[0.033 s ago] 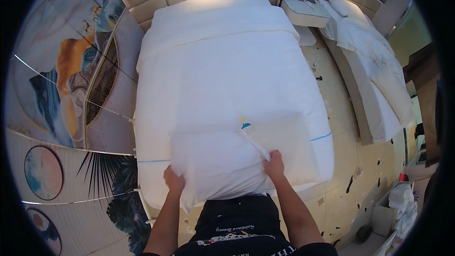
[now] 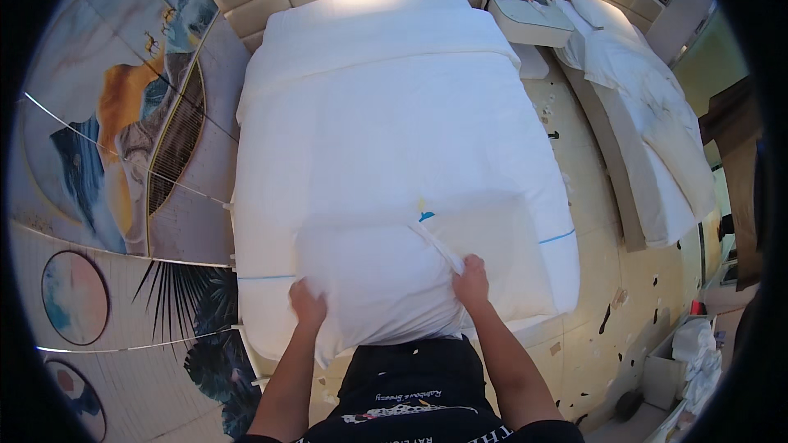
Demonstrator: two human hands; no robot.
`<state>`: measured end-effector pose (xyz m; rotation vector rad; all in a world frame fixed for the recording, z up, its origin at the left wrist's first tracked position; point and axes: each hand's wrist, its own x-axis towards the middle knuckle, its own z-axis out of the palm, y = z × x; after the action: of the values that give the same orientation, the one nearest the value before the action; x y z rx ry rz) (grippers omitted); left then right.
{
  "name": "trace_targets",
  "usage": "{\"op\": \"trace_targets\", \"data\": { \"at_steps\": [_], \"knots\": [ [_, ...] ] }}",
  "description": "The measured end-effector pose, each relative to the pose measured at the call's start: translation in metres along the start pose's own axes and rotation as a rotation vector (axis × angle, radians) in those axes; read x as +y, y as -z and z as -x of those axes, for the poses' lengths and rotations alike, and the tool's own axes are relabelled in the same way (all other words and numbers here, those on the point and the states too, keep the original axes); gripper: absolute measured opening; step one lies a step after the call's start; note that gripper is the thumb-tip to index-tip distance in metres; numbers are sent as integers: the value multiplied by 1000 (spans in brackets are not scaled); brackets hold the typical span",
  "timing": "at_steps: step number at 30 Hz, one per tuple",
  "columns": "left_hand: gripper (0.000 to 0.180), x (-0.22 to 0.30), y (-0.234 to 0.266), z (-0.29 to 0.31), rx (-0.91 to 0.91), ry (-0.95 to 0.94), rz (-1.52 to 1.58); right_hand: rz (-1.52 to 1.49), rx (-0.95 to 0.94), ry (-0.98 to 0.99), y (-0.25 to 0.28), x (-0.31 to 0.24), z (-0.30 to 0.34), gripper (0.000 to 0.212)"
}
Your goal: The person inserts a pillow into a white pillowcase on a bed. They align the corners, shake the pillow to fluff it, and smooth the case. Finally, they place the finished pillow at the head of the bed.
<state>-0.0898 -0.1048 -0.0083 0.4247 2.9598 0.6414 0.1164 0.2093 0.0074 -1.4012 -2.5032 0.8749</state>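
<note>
A plump pillow lies across the near end of the bed. Its right part shows bare and cream-white, while a white pillowcase covers the left part. My right hand is closed on the pillowcase's gathered open edge, near the pillow's middle. At the left side, my left hand is closed on the pillowcase's edge; its fingertips are slightly blurred. A small blue tag shows at the pillow's far edge, by the case opening.
White bedding with a thin blue stripe covers the large bed. A bedside table with a phone stands at the far right, beside a second bed. Dark scraps dot the tiled floor. Decorated panels line the left.
My left hand has shifted slightly right, over the pillowcase. My right hand has moved a little up and left. The pillow stays in nearly the same place.
</note>
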Motion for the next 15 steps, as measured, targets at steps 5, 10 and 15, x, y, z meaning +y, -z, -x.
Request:
{"op": "trace_targets", "data": {
  "at_steps": [5, 10, 15],
  "knots": [
    [40, 104, -57, -58, -295, -338, 59, 158, -57, 23, -34, -41, -38, 20],
    [49, 137, -87, -96, -434, -319, -113, -39, -114, -94, -28, -16, -27, 20],
    [83, 155, -72, -104, -762, -364, -383, -154, -120, -94, -3, 24, 39, 23]
  ]
}}
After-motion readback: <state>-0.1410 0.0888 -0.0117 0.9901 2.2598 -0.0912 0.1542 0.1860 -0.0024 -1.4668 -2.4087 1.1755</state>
